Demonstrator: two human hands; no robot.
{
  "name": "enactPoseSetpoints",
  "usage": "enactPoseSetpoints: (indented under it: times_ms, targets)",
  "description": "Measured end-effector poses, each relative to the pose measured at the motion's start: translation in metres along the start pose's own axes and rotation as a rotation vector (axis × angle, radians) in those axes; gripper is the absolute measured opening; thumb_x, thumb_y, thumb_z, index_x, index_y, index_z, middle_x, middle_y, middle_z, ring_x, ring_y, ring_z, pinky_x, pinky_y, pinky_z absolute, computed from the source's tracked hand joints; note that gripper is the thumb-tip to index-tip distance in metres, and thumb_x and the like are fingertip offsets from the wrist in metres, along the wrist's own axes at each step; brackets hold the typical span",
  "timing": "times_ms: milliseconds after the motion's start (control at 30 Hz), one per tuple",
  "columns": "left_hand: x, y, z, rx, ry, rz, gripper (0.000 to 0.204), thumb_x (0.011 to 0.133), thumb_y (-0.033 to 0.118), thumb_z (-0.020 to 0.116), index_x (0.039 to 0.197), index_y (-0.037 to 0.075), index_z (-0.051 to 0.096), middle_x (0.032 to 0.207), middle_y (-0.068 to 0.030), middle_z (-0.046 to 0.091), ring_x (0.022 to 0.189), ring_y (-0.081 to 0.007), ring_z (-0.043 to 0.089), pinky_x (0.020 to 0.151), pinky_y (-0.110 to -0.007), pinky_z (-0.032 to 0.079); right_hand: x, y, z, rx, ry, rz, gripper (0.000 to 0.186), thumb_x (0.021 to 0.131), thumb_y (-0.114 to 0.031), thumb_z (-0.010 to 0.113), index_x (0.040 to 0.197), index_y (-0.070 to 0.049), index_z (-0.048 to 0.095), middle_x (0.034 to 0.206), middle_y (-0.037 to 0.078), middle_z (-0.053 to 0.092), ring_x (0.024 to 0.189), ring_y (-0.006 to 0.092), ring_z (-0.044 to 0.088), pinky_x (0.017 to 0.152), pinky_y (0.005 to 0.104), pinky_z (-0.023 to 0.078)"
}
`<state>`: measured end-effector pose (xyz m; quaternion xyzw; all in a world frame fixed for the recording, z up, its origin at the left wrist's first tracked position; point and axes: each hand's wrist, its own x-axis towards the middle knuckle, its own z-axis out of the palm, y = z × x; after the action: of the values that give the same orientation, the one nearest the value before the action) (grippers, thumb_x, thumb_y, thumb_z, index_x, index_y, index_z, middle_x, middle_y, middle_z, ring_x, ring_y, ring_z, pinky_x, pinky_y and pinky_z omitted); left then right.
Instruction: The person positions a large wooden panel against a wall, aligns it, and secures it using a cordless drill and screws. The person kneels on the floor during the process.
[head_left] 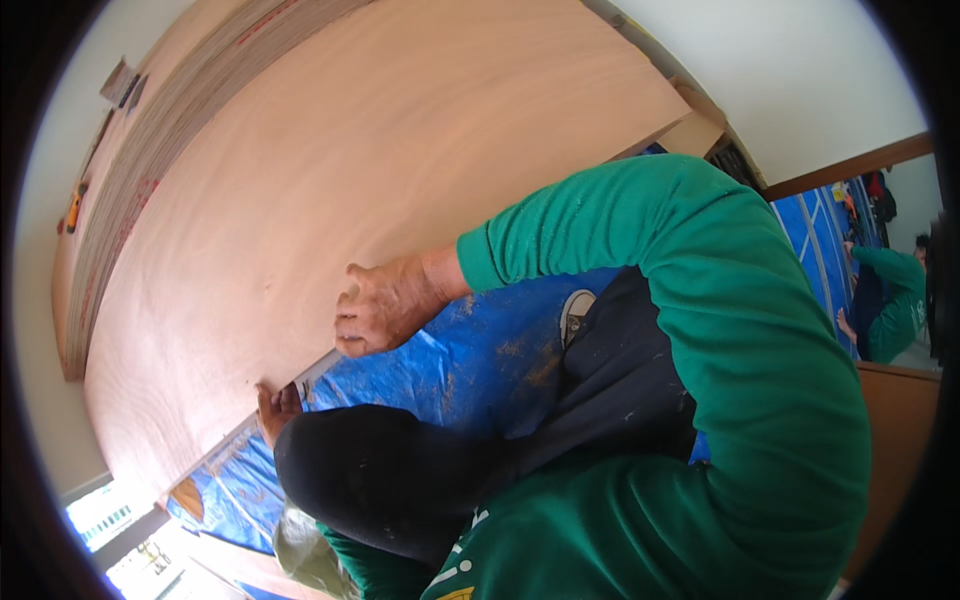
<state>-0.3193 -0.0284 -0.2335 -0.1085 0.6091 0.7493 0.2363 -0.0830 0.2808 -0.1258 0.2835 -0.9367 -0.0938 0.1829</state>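
A large pale plywood sheet (230,250) fills the upper left, lying along the edge of a blue tarp (450,360). My right hand (385,305), at the end of a green sleeve, is closed over the sheet's near edge with bent fingers. Lower along that edge my left hand (280,405) grips the board, thumb on the face, partly hidden behind my dark-trousered knee (355,460). A sneaker (575,315) shows beside my leg on the tarp.
Stacked plywood sheets (140,190) stand at the left, with an orange-handled tool (74,208) on their edge. A mirror (850,270) at the right reflects a green-sleeved person. A white wall (790,80) rises behind. A pale olive sack (310,550) lies at lower left.
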Motion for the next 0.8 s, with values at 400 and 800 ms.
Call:
enactPoseSetpoints:
  times_ms: [400,800]
  targets:
    - [0.034,0.004,-0.032,0.145,0.007,-0.062,0.082,0.093,0.057,0.080,0.147,0.003,0.048,0.129,-0.0217,0.058,0.128,-0.0316,0.057,0.117,-0.044,0.048,-0.458,0.082,-0.141,-0.358,0.506,2.140,0.070,0.098,-0.050,0.066,0.145,0.002,0.058,0.142,0.021,0.063,0.129,0.0390,0.061,0.109,0.0454,0.049]
    - [0.017,0.047,-0.025,0.503,0.018,-0.241,0.062,0.100,0.055,0.074,0.133,0.004,0.060,0.110,-0.0123,0.065,0.106,-0.0230,0.062,0.095,-0.037,0.052,-0.556,0.043,-0.038,0.402,1.661,2.132,0.046,0.098,-0.039,0.077,0.111,0.005,0.076,0.106,0.011,0.076,0.093,0.0205,0.069,0.084,0.0357,0.054]
